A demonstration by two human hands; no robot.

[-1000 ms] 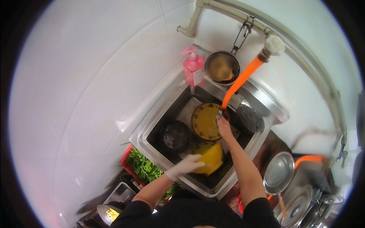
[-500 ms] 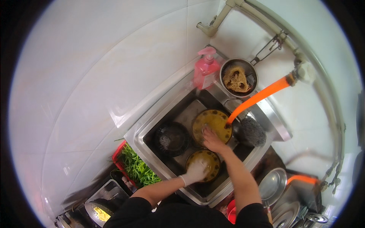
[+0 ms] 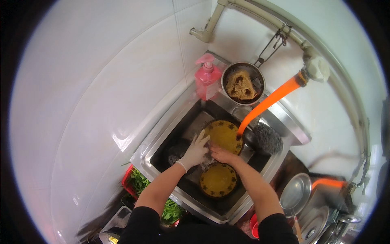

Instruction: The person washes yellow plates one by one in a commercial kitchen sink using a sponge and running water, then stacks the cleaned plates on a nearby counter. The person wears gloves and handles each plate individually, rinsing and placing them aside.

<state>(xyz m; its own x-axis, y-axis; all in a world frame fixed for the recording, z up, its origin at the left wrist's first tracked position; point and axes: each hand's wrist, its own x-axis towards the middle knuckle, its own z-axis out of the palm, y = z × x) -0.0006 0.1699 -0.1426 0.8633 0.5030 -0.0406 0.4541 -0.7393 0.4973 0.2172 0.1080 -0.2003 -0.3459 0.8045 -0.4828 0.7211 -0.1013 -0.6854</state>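
Observation:
In a steel sink point(image 3: 243, 207) my left hand point(image 3: 194, 152), in a pale glove, has its fingers spread over the left edge of the far yellow dish point(image 3: 223, 134). My bare right hand point(image 3: 223, 155) reaches across that dish's near edge, its fingertips meeting the gloved hand; blur hides whether it grips anything. Between and below the hands is a greyish, shiny patch that I cannot make out. A smaller yellow dish point(image 3: 218, 181) with a dark-patterned rim sits nearer me. The dark round bowl point(image 3: 174, 154) at the left is mostly behind my gloved hand.
An orange hose point(image 3: 268, 103) ends over the far dish. Dark scouring mesh point(image 3: 268, 139) lies on the sink's right side. Behind stand a pink pump bottle point(image 3: 208, 79) and a strainer point(image 3: 243, 85) holding a brown fibrous scrubber. Greens point(image 3: 140, 181) lie left; a pan point(image 3: 295, 194) is at right.
My left hand has left the near dish and moved up to the far one, spreading its fingers. My right hand has drawn back to the far dish's near edge, against the left.

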